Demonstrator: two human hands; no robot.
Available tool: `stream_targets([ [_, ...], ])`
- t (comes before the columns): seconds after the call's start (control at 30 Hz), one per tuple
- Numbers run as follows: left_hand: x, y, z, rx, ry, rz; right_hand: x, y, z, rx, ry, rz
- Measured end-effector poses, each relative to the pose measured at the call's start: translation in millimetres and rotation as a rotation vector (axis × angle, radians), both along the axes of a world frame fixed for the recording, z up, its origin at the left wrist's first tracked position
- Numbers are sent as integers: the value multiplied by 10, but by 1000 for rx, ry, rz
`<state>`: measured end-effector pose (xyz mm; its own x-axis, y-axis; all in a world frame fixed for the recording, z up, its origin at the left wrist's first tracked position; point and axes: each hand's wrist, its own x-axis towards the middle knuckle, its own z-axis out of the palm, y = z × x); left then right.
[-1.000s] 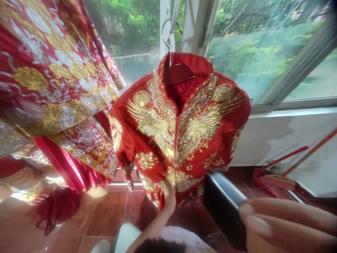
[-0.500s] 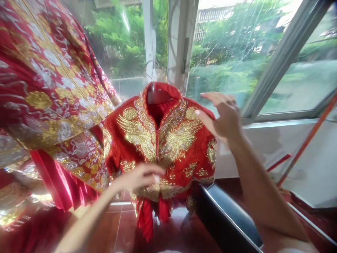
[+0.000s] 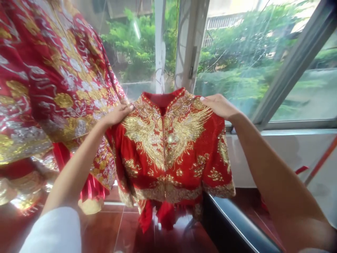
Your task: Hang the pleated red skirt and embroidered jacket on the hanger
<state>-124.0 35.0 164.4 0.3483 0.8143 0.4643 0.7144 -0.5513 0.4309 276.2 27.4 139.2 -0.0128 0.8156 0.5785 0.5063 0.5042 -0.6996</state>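
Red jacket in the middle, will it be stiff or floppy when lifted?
The jacket will likely sag, as its sleeves hang down. The dense gold embroidery may stiffen the front, and could make it somewhat heavy for its size.

Bright daylight is let in through the windows [image 3: 263, 84], and the trees [image 3: 142, 52] outside are softened by haze. A white streak [image 3: 136, 29] is reflected on the left. Glints are thrown off the jacket [image 3: 168, 147]; the floor [image 3: 101, 228] is left dimmer. Toward the edges, shapes are stretched and blurred.
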Motion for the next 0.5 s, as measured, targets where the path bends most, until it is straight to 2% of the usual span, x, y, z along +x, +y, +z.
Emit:
stream_targets([
  [0.07, -37, 56, -122, 81, -31, 26, 3, 39, -34, -151, 22, 80],
  [0.13, -48, 63, -218, 157, -42, -10, 29, 63, -103, -192, 26, 129],
  [0.23, -30, -27, -310, 205, -31, -53, 90, 80, -236, -95, 6, 147],
  [0.33, -31, -135, -440, 298, -48, 84, 100, 103, -393, -3, 83, 101],
  [0.43, -156, -159, -673, 339, -205, 176, 56, 125, -562, 97, 197, 12],
  [0.5, -320, -139, -838, 271, -347, 101, 30, 113, -667, 143, 273, -5],
])
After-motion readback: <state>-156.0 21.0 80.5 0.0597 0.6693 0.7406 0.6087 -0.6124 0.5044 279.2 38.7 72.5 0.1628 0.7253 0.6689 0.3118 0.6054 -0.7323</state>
